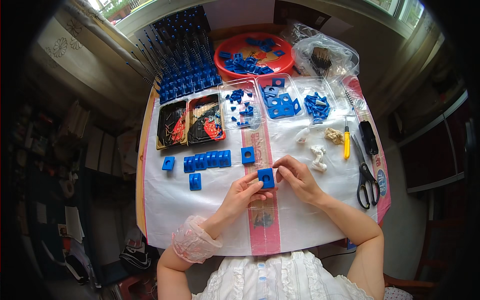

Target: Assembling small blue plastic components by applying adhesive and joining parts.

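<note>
Ruffled white blouse (270, 280) at near edge. Beyond it, left fingers (254, 188) closed on a blue block (265, 174), held above the pink-striped sheet (305, 225) covering the tabletop (140, 205). Right fingers (287, 162) curled almost together just beside the block; cannot tell whether they pinch a small part. Risks, as judged: block could twist or slip if pressed off-centre, its slick faces giving fingertips little bite; anything small, if dropped, could roll into a crease; a wide reach rightward could catch the scissors (364, 169). Materials: block glossy, square-faced, probably hard plastic, round opening; row of blocks (211, 160) ridged; sheet wrinkled, woven-looking; clear tray (228, 114) thin-walled; bag (345, 52) filmy, crumpled; red bowl (220, 69) smooth, round.
</note>
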Action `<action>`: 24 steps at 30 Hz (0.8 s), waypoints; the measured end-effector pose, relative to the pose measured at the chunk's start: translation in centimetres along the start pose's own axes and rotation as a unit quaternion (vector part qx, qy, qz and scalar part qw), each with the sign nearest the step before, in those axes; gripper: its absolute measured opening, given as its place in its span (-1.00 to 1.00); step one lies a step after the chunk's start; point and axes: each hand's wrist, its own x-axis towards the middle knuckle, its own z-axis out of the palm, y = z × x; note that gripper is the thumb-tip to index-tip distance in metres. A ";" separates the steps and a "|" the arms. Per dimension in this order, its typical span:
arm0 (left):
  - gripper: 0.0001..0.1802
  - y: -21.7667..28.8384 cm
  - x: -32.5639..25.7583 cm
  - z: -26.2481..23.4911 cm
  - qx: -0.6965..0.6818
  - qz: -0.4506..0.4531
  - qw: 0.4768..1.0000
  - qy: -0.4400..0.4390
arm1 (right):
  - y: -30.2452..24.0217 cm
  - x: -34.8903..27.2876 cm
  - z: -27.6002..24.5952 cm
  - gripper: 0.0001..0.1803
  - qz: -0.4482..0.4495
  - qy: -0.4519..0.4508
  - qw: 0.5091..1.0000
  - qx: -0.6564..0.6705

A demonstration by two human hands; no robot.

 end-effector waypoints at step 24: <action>-0.39 0.2 0.1 0.0 -0.063 -0.003 0.998 0.012 | -0.5 0.0 0.0 -0.80 0.009 -0.012 1.000 0.020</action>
